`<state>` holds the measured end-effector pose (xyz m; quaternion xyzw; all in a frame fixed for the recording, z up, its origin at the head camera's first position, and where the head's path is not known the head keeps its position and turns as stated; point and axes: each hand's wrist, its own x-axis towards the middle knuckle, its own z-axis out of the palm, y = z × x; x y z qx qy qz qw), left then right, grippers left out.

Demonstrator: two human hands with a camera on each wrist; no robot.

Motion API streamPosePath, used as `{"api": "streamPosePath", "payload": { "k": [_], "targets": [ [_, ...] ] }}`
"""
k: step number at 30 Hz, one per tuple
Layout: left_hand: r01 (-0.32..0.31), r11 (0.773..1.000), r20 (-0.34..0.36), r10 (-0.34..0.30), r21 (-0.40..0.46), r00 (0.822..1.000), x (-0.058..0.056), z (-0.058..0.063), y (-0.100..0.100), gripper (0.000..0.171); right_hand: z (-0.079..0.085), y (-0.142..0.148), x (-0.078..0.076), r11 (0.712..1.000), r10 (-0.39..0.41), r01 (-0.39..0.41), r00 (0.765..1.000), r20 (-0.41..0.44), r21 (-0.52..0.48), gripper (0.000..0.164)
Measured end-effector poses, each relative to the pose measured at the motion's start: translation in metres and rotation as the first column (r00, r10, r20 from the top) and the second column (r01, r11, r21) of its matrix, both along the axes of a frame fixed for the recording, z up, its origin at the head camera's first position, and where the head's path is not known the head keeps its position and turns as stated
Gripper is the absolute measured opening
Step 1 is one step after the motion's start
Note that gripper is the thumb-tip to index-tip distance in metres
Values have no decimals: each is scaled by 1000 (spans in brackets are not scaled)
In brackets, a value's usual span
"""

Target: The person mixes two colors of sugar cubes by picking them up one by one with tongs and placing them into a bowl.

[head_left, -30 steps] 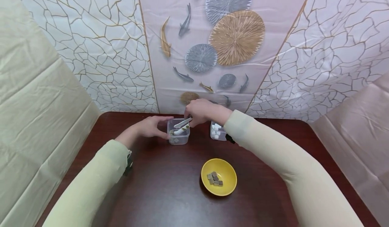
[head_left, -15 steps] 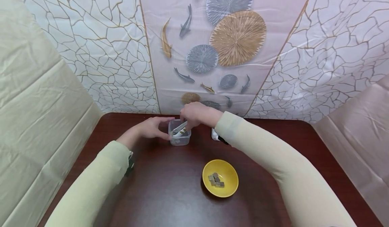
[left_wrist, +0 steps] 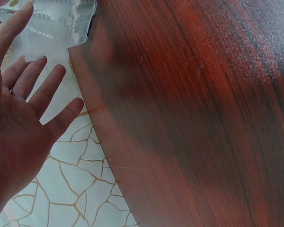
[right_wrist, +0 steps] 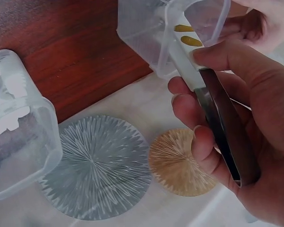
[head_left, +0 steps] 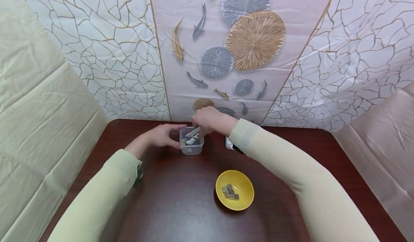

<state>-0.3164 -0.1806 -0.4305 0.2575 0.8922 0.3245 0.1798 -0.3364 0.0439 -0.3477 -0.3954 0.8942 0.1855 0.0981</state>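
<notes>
My right hand (head_left: 207, 119) holds small metal tongs (right_wrist: 217, 111) with white, yellow-marked ends between thumb and fingers. The tips of the tongs reach into a clear plastic container (head_left: 191, 150) near the table's back edge. Greyish pieces (left_wrist: 83, 21) show inside it, partly hidden. At the container's left side is my left hand (head_left: 160, 136), its thumb toward the front and a finger toward the back, touching or very near its walls. In the left wrist view its fingers are spread and fairly straight. Whether the tongs grip a piece cannot be made out.
A second clear container (right_wrist: 42, 118) with white pieces (right_wrist: 12, 82) stands to the right, mostly behind my right sleeve. Nearer on the dark wooden table (head_left: 168, 199) is a yellow bowl (head_left: 247, 190) with several brown-grey cubes (head_left: 230, 192). A patterned cloth hangs behind the table.
My right hand has moved slightly left, bringing the tongs down into the container; their tips then lifted a little. My right sleeve now covers more of the second container. The left hand stays put.
</notes>
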Motion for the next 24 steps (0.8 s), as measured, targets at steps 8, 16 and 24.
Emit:
{"api": "streamPosePath", "payload": {
  "k": [8, 16, 24],
  "targets": [
    [14, 1000, -13, -14, 11, 1000, -1, -1, -1, 87, 0, -8, 5, 999, 0, 0, 1000, 6, 38, 21],
    [19, 1000, -28, -19, 2, 999, -2, -4, -1, 87, -4, -12, 9, 997, 10, -10, 1000, 7, 75, 5],
    [4, 1000, -10, -4, -1, 1000, -1, -1, -1, 87, 9, 0, 10, 999, 35, -35, 999, 1, 8, 13]
  ]
}}
